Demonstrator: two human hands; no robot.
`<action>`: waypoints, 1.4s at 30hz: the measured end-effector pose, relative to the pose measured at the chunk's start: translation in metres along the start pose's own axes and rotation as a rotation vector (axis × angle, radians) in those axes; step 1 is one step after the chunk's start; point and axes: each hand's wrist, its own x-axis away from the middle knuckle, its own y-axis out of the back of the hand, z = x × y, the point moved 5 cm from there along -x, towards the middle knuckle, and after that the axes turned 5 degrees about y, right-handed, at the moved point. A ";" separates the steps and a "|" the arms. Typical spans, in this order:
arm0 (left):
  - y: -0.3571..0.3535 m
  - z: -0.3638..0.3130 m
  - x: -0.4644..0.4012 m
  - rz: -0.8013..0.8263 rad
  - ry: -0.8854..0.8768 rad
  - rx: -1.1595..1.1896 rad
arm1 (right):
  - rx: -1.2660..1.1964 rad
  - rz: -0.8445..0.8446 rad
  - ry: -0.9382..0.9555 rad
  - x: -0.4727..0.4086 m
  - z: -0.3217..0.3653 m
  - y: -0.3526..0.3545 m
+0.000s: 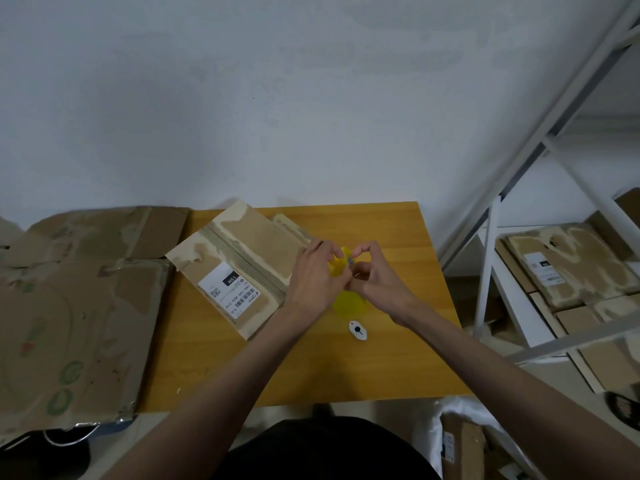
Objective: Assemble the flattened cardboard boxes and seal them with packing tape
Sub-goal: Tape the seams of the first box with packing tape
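Observation:
A flattened cardboard box (239,265) with a white shipping label lies on the wooden table (311,368), left of centre. A yellow tape dispenser (349,303) stands upright on the table just right of the box. My left hand (313,278) grips its left side. My right hand (374,275) pinches at its top, with the fingers curled near a small metal part. Both hands hide most of the dispenser, so the tape roll itself does not show.
A small white oval tool (357,330) with a black knob lies in front of the dispenser. Large worn flattened cartons (79,306) cover the surface to the left. A white metal shelf (540,237) on the right holds more flat boxes (568,265).

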 end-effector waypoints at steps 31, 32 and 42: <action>0.015 -0.004 0.014 -0.085 -0.031 0.094 | 0.094 -0.041 0.201 0.008 0.016 -0.004; 0.016 -0.004 0.015 -0.084 -0.023 0.109 | 0.104 -0.039 0.200 0.009 0.015 -0.004; 0.017 0.004 0.026 -0.084 0.057 0.170 | 0.131 -0.013 0.210 0.014 0.011 -0.010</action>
